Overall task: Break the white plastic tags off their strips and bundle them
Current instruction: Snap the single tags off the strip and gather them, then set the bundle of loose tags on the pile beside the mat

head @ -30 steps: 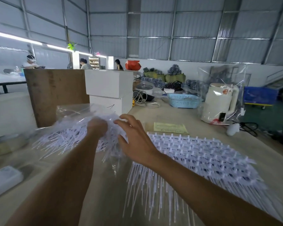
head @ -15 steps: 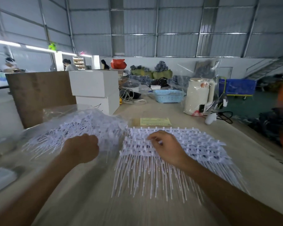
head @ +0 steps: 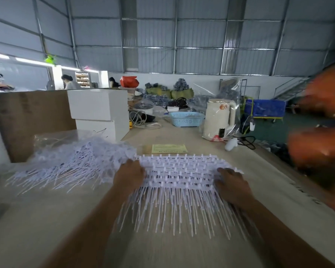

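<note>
Now both hands — left hand (head: pixel 129 176), right hand (head: pixel 232 187) — grip the tag strips (head: pixel 179 174) between them.

One view only, from a camera worn on the person's head. It looks forward and slightly down along the bench (head: pixel 211 144), from the near edge toward the far end, where a white kettle (head: pixel 218 120) and a blue basket (head: pixel 186 119) stand. It sits close above the forearms: the left hand (head: pixel 129 176) and right hand (head: pixel 233 187) fill the lower middle. The wide lens bends the hall's roof and walls, and the right margin is blurred orange.
</note>
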Tool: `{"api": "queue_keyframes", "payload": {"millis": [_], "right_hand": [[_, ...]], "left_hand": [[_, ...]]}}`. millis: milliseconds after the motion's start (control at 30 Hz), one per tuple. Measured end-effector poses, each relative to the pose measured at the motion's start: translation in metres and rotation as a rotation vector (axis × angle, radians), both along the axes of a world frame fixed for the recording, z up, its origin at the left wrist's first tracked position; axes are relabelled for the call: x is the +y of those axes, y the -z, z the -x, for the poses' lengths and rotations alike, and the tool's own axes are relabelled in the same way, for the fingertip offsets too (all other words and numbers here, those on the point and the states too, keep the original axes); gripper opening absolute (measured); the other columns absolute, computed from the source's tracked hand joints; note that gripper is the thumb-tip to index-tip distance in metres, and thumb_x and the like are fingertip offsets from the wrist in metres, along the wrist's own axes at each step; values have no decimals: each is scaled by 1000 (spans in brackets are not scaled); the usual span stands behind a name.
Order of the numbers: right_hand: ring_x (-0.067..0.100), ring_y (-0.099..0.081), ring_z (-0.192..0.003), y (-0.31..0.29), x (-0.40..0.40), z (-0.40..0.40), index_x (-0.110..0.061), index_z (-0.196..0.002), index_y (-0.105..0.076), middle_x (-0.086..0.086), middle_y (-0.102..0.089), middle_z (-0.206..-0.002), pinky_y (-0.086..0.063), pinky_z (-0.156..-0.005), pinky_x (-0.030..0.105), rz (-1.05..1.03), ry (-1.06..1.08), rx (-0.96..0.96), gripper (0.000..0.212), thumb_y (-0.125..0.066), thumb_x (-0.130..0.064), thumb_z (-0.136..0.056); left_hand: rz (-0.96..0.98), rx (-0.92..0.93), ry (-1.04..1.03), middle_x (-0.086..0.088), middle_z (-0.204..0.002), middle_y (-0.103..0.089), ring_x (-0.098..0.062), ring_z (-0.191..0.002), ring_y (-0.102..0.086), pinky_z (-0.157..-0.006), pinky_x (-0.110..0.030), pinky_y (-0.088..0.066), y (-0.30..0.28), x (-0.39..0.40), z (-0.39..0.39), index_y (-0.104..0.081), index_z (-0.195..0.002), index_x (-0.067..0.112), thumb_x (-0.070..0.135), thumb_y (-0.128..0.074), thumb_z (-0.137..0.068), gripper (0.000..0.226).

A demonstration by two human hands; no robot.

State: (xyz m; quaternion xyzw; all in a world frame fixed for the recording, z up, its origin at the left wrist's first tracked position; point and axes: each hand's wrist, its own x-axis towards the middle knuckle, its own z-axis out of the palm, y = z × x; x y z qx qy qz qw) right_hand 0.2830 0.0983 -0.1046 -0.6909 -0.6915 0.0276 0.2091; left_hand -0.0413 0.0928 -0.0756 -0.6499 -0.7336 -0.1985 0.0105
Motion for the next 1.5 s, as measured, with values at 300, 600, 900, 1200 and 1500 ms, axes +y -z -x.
{"api": "queue_keyframes", "payload": {"millis": [300,600,900,1200,1500], "right_hand": [[32,-57,-116,7,1,-4,-26,-123,-63,3,-66,-127,-48,-93,43,-177,-5,-5,29,-51,-35,-97],[33,-63,-113,3,2,-10,-15,-124,-69,10,-70,-123,-53,-93,49,-340,-42,288,32,-51,-10,-98],[33,-65,-105,4,0,-13,-8,-115,-71,13,-71,-115,-54,-93,47,-484,-53,369,33,-55,8,-91],[35,-63,-101,7,5,-21,-4,-107,-73,19,-66,-114,-50,-89,35,-342,-46,321,26,-54,1,-91],[36,-63,-112,9,5,-36,-8,-117,-71,18,-69,-121,-43,-103,40,-205,165,356,28,-59,-7,-92]], "left_hand": [[-302,-173,-39,-20,-95,-72,-37,-93,-67,-81,-40,-48,27,3,10,-72,-92,1,5,-50,-96,23],[-220,-54,-43,-13,-116,-65,-37,-112,-58,-95,-49,-49,29,9,10,-71,-110,13,29,-47,-99,31],[-447,-302,24,-11,-106,-65,-23,-84,-64,-78,-25,-44,32,9,11,-75,-91,7,-3,-62,-87,17],[-527,-864,67,-12,-97,-73,-21,-87,-69,-81,-35,-56,22,10,14,-73,-95,10,5,-75,-85,12],[-180,-785,-18,-9,-89,-70,-14,-63,-64,-60,-24,-48,31,22,17,-74,-98,7,16,-78,-84,18]]}}
